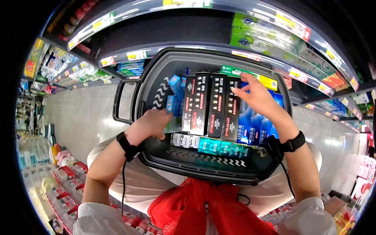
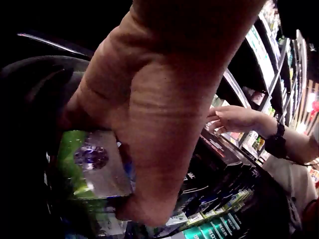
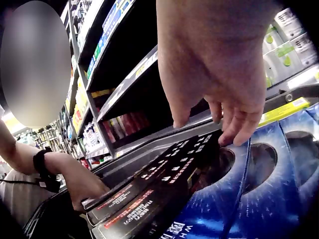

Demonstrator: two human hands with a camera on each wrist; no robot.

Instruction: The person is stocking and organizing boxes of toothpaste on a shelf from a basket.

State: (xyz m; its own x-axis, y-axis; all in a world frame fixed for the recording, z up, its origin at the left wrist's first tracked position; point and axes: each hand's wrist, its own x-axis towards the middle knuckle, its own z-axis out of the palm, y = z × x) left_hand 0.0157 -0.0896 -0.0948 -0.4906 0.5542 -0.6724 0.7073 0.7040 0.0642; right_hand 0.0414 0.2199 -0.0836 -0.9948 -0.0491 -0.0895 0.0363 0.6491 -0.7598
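Observation:
My left hand [image 1: 154,122] reaches into the left side of a black plastic basket [image 1: 150,150]. Its thumb and fingers stand on either side of a green and silver box [image 2: 97,164], gripping it; the fingertips are partly hidden. Beside that hand lie small light-blue boxes [image 1: 175,84]. Long black boxes [image 1: 217,105] with white and red print fill the basket's middle. Over their far right end hovers my right hand [image 1: 256,96], fingers loosely bent and holding nothing. Blue boxes [image 3: 259,174] with dark oval windows lie beneath and beside it.
Teal boxes [image 1: 219,147] and white boxes [image 1: 184,140] line the basket's near side. A green and yellow box [image 1: 266,82] lies along its far wall. Store shelves [image 1: 188,49] curve close behind, with green cartons [image 1: 254,37] on one. The basket handle [image 1: 117,102] sticks out left.

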